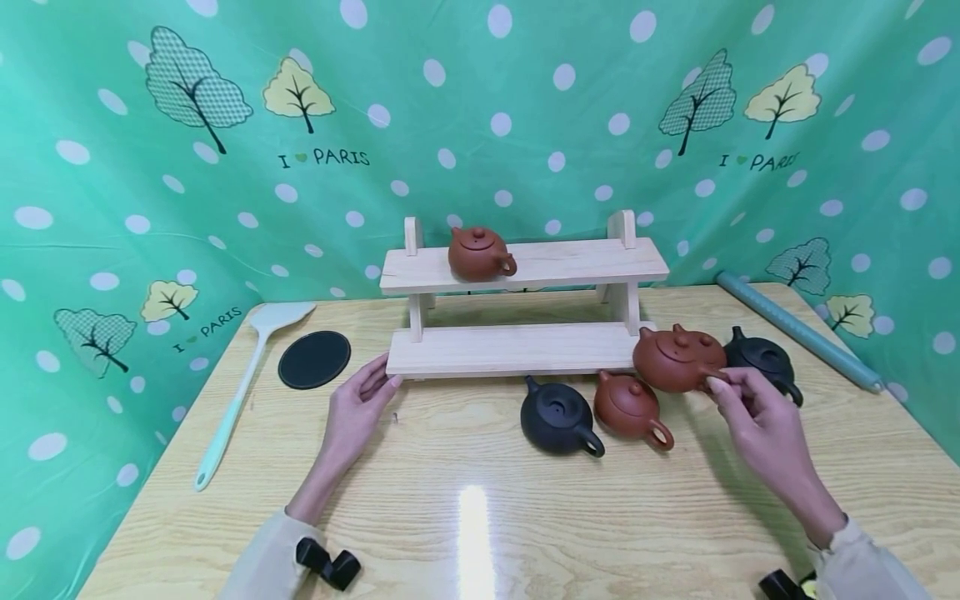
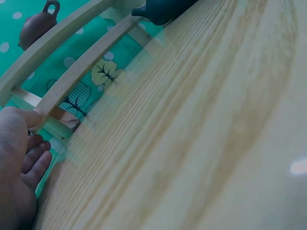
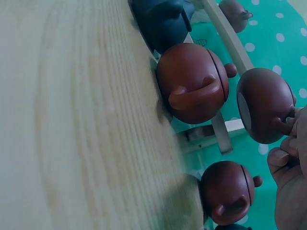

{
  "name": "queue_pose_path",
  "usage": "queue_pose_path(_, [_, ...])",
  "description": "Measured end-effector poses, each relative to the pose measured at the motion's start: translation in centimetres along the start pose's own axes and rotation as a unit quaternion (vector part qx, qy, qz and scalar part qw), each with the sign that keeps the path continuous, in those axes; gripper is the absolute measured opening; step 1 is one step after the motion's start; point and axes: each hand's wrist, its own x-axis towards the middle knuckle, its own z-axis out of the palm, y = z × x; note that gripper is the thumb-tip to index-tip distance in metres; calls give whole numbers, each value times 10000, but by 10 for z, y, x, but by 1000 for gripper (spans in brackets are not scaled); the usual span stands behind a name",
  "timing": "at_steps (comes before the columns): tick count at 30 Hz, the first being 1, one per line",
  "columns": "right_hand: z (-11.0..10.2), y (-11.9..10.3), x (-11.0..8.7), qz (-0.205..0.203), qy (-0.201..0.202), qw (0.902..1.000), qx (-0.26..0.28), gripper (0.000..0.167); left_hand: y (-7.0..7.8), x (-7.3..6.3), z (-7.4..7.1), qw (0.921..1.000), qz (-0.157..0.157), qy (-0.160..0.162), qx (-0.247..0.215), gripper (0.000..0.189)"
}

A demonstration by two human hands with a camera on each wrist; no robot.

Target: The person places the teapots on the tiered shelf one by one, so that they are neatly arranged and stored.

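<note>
My right hand (image 1: 765, 425) pinches a reddish-brown teapot (image 1: 663, 367) by its handle and holds it in the air near the right end of a two-tier wooden rack (image 1: 510, 350). In the right wrist view, this raised teapot (image 3: 264, 105) is tilted, its base showing. My left hand (image 1: 356, 408) grips the rack's lower left corner between thumb and fingers. One brown teapot (image 1: 478, 254) sits on the upper board. On the table in front of the rack stand a black teapot (image 1: 557, 417) and a brown teapot (image 1: 626, 406). Another brown teapot (image 3: 228, 191) stands partly behind the held one.
A second black teapot (image 1: 761, 362) stands beyond my right hand. At the left lie a pale spatula (image 1: 247, 387) and a round black coaster (image 1: 315, 360). A teal roll (image 1: 798, 332) lies at the far right. Green dotted cloth (image 1: 495, 108) hangs behind the table.
</note>
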Motion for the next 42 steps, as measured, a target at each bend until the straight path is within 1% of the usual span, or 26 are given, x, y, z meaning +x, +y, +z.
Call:
queue_pose_path(5, [5, -3, 6, -54, -41, 9999, 134, 5, 0, 0, -1, 10000, -20, 20, 51, 55])
queue_pose_path(15, [11, -9, 17, -169, 18, 9998, 140, 5, 0, 0, -2, 10000, 4, 10, 89, 55])
queue_pose_path(20, [15, -11, 23, -240, 35, 9994, 262, 5, 0, 0, -2, 10000, 29, 28, 78, 53])
queue_pose_path(28, [23, -13, 32, -324, 6, 9986, 410, 5, 3, -1, -1, 10000, -18, -5, -3, 53])
queue_pose_path(37, [27, -18, 42, -295, -13, 9987, 415, 8, 2, -1, 0, 10000, -40, -6, -46, 53])
queue_pose_path(42, [28, -19, 49, -288, -56, 9987, 410, 8, 1, 0, 0, 10000, -28, 9, 14, 53])
